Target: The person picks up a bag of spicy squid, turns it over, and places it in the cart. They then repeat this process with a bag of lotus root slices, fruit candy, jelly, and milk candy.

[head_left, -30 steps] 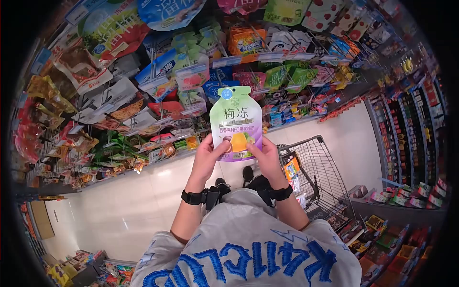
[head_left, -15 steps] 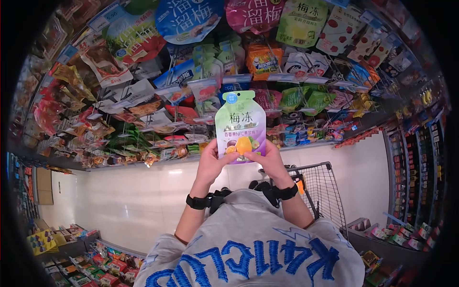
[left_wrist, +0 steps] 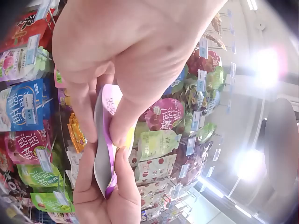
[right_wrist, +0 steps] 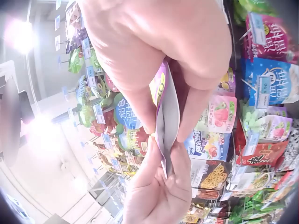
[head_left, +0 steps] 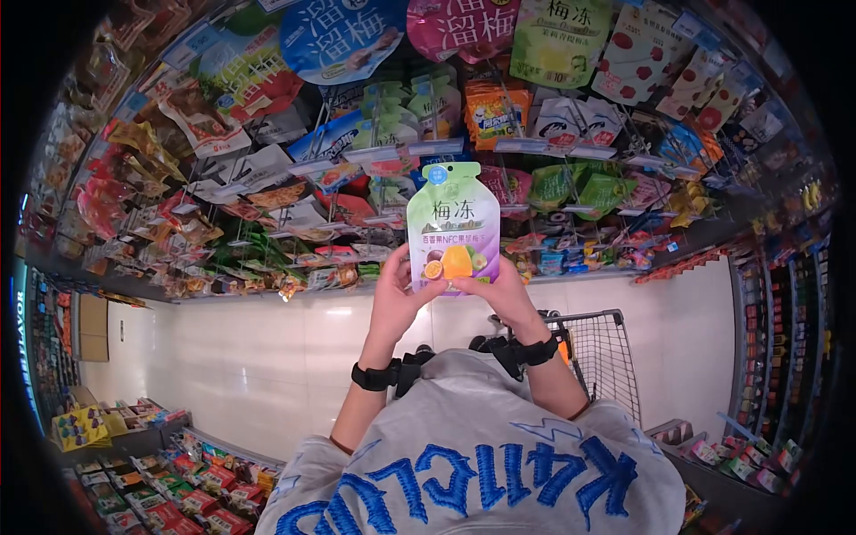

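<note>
A green-and-purple snack pouch [head_left: 453, 209] with fruit pictures and a hang hole at its top is held upright in front of the shelves. My left hand [head_left: 397, 294] pinches its lower left part, thumb on the front and fingers behind. On the lower right, my right hand [head_left: 508, 294] grips it the same way, the two thumbs nearly meeting. From the left wrist view the pouch [left_wrist: 103, 140] appears edge-on, its plain silvery back facing the fingers. In the right wrist view the pouch [right_wrist: 169, 107] bulges slightly between thumbs and fingers.
Shelves ahead carry many hanging bags, among them a blue bag [head_left: 343, 40], a pink bag [head_left: 459, 31] and a light green pouch [head_left: 562, 40]. A wire shopping cart [head_left: 606, 352] stands on the right, beside the person. Packets fill a display [head_left: 192, 499] at the lower left.
The thumbs have slid inward along the pouch's lower front, closer together. The head view has shifted, so the upper hanging bags show more and the cart shows less. Both hands keep holding the pouch.
</note>
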The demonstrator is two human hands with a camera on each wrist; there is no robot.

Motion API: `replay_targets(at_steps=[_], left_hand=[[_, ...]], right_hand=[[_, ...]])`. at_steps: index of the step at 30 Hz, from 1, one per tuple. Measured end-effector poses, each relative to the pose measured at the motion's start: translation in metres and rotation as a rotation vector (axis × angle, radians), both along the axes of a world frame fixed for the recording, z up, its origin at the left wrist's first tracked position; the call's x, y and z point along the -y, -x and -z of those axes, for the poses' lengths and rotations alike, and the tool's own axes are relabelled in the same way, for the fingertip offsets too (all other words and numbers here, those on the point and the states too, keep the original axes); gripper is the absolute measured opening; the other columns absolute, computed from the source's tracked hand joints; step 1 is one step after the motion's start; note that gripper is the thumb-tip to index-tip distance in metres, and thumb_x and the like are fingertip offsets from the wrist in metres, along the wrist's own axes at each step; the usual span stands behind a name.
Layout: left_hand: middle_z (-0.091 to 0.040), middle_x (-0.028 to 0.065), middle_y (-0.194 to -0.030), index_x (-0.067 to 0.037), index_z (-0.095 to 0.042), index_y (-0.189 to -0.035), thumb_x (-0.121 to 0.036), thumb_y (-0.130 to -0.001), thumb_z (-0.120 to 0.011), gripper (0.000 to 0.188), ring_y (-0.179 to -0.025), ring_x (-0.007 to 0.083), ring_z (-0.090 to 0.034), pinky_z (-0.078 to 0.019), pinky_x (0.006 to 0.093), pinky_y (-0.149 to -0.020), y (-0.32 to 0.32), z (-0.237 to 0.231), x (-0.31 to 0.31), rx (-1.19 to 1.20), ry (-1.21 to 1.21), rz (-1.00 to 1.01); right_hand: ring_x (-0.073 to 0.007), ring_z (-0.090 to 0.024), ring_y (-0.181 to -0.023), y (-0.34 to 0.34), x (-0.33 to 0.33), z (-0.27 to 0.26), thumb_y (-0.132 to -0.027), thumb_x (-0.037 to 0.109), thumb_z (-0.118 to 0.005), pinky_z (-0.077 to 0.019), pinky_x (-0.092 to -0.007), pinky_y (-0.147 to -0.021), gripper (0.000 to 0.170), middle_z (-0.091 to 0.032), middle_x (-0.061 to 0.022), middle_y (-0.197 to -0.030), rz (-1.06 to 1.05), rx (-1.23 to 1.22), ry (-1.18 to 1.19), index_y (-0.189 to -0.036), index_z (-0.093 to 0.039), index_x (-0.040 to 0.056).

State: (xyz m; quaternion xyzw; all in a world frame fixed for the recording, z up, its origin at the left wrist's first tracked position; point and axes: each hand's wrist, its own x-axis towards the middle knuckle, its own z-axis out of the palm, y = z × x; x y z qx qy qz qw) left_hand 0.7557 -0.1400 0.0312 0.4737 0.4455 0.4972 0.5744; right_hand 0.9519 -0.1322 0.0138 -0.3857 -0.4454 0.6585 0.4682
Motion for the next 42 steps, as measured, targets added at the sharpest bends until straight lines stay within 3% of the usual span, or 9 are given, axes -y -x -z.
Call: replay_targets(at_steps=[1, 3, 5, 7, 15, 19, 21, 24, 42], left_hand=[[-0.063, 0.0094, -0.117, -0.002, -0.044, -0.135, 0.000, -0.078, -0.078, 0.066, -0.108, 0.0160, -0.061, -0.0512, 0.0306, -0.091, -0.001, -0.002, 0.002, -0.004, 0.003, 0.000], [-0.058, 0.0103, -0.122, -0.005, -0.040, -0.137, -0.005, -0.079, -0.078, 0.069, -0.113, 0.0176, -0.057, -0.0501, 0.0315, -0.091, -0.002, -0.009, 0.004, -0.495, -0.127, -0.223], [-0.052, 0.0096, -0.128, -0.006, -0.042, -0.136, -0.007, -0.079, -0.079, 0.068, -0.117, 0.0188, -0.053, -0.0494, 0.0332, -0.092, -0.002, -0.003, 0.004, -0.490, -0.090, -0.214], [-0.057, 0.0085, -0.120, -0.005, -0.045, -0.135, -0.014, -0.077, -0.081, 0.068, -0.109, 0.0174, -0.055, -0.0495, 0.0315, -0.091, -0.008, 0.001, 0.004, -0.218, -0.033, -0.054], [-0.053, 0.0100, -0.132, -0.004, -0.037, -0.139, -0.013, -0.086, -0.074, 0.066, -0.118, 0.0200, -0.055, -0.0424, 0.0341, -0.102, -0.002, 0.012, 0.005, 0.027, -0.086, 0.010], [-0.058, 0.0091, -0.126, -0.002, -0.044, -0.134, -0.009, -0.096, -0.060, 0.042, -0.112, 0.0164, -0.058, -0.0480, 0.0316, -0.096, 0.006, 0.014, 0.007, 0.366, 0.163, -0.069], [-0.061, 0.0079, -0.122, -0.001, -0.051, -0.129, -0.008, -0.097, -0.058, 0.033, -0.108, 0.0150, -0.060, -0.0505, 0.0308, -0.092, 0.008, 0.011, 0.009, 0.372, 0.156, -0.076], [-0.063, 0.0065, -0.118, -0.001, -0.055, -0.124, -0.009, -0.097, -0.059, 0.029, -0.104, 0.0139, -0.062, -0.0511, 0.0295, -0.090, 0.011, 0.009, 0.011, 0.377, 0.159, -0.051], [-0.063, 0.0076, -0.116, -0.002, -0.049, -0.126, 0.004, -0.079, -0.075, 0.055, -0.106, 0.0149, -0.062, -0.0519, 0.0300, -0.090, 0.015, 0.007, 0.011, 0.092, 0.072, 0.057]], right_hand=[[-0.0120, -0.062, -0.101, -0.001, -0.002, 0.002, -0.083, 0.010, -0.076, -0.0514, -0.0284, -0.087, 0.042, -0.066, -0.0047, -0.113, 0.016, -0.004, 0.012, -0.121, -0.058, 0.0015], [-0.0120, -0.062, -0.101, -0.002, -0.003, 0.006, -0.084, 0.010, -0.076, -0.0512, -0.0286, -0.087, 0.042, -0.066, -0.0046, -0.112, 0.030, -0.009, 0.025, -0.121, -0.058, 0.0014], [-0.0130, -0.062, -0.102, -0.002, -0.004, 0.011, -0.087, 0.009, -0.073, -0.0504, -0.0284, -0.089, 0.046, -0.064, -0.0047, -0.115, 0.047, 0.027, -0.017, -0.127, -0.054, -0.0010], [-0.0142, -0.060, -0.107, 0.003, -0.001, 0.010, -0.088, 0.007, -0.070, -0.0489, -0.0292, -0.092, 0.049, -0.062, -0.0063, -0.119, -0.001, -0.050, -0.065, -0.132, -0.051, -0.0018], [-0.0195, -0.048, -0.127, 0.001, 0.001, -0.001, -0.092, 0.002, -0.061, -0.0427, -0.0315, -0.102, 0.054, -0.053, -0.0109, -0.130, -0.185, -0.011, -0.310, -0.142, -0.043, 0.0001], [-0.0160, -0.053, -0.120, 0.001, -0.003, 0.011, -0.093, 0.005, -0.062, -0.0457, -0.0307, -0.097, 0.048, -0.052, -0.0110, -0.134, 0.087, -0.090, -0.110, -0.138, -0.048, 0.0020], [-0.0139, -0.053, -0.117, 0.003, -0.004, 0.006, -0.093, 0.005, -0.062, -0.0452, -0.0307, -0.097, 0.045, -0.053, -0.0102, -0.134, 0.154, -0.077, -0.121, -0.136, -0.049, -0.0002], [-0.0132, -0.053, -0.118, 0.003, -0.001, -0.001, -0.091, 0.004, -0.064, -0.0429, -0.0297, -0.100, 0.043, -0.056, -0.0081, -0.131, -0.104, -0.488, 0.183, -0.132, -0.051, -0.0014], [-0.0150, -0.060, -0.110, 0.019, 0.011, 0.008, -0.091, 0.005, -0.065, -0.0478, -0.0318, -0.097, 0.037, -0.063, -0.0084, -0.122, -0.052, -0.249, 0.094, -0.127, -0.057, -0.0016]])
